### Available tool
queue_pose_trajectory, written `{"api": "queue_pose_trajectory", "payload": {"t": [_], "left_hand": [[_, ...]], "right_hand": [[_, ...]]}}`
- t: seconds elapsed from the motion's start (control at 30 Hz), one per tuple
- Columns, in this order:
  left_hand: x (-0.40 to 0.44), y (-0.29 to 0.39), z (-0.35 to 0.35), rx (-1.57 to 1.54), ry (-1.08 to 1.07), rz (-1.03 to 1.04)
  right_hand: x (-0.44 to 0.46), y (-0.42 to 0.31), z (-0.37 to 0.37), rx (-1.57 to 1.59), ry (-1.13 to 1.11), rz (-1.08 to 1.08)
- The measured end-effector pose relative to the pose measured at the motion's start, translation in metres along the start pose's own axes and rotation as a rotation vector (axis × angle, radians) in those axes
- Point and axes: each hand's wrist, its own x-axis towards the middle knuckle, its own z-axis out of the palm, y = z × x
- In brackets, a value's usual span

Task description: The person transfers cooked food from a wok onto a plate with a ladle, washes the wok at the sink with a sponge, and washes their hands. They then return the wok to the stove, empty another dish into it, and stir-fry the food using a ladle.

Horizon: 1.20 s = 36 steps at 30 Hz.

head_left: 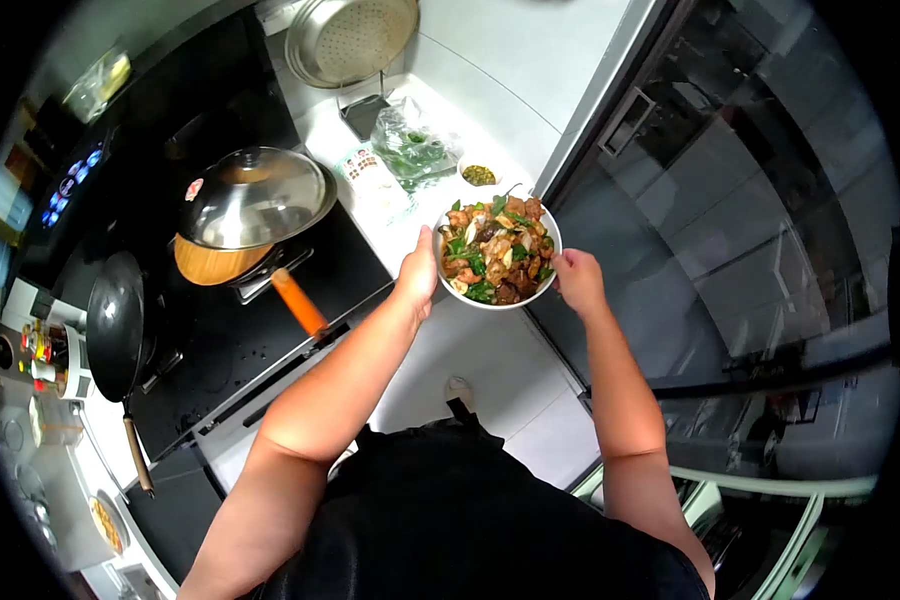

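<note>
Both my hands support a white bowl heaped with cooked food, brown meat pieces mixed with green leaves and pale slices. My left hand grips the bowl's left side, thumb pointing up along the rim and the other fingers hidden beneath. On the opposite side, my right hand is closed on the rim. The bowl is held in front of me, by the end of the white counter. Just beyond it stands a small dish of chopped green bits.
To the left, a pan with an orange handle and a domed metal lid sits on the black stove, beside a black wok. A plastic bag of greens lies near a perforated steamer. Dark glass doors stand right.
</note>
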Motion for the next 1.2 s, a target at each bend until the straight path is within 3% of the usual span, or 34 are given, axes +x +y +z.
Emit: {"api": "queue_pose_trajectory", "payload": {"t": [0.07,0.2,0.47,0.87,1.03,1.13,1.2], "left_hand": [[0.029,-0.011,0.009,-0.069,-0.029,-0.075],[0.093,-0.059,0.000,0.048,0.185,-0.146],[0.112,-0.058,-0.020,0.058,0.365,-0.240],[0.159,-0.038,-0.027,-0.186,0.404,-0.175],[0.125,-0.002,-0.009,-0.139,0.585,-0.158],[0.081,0.026,0.014,-0.058,0.594,0.063],[0.043,0.057,0.023,-0.076,0.457,0.056]], "right_hand": [[0.038,0.036,0.013,-0.086,-0.004,-0.035],[0.075,0.082,0.060,0.005,-0.091,-0.071],[0.114,0.129,0.136,0.142,-0.288,0.023],[0.151,0.088,0.150,0.337,-0.324,0.294],[0.141,0.077,0.142,0.671,-0.341,0.544],[0.130,0.083,0.130,0.593,-0.232,0.351],[0.135,0.109,0.138,0.341,-0.075,0.009]]}}
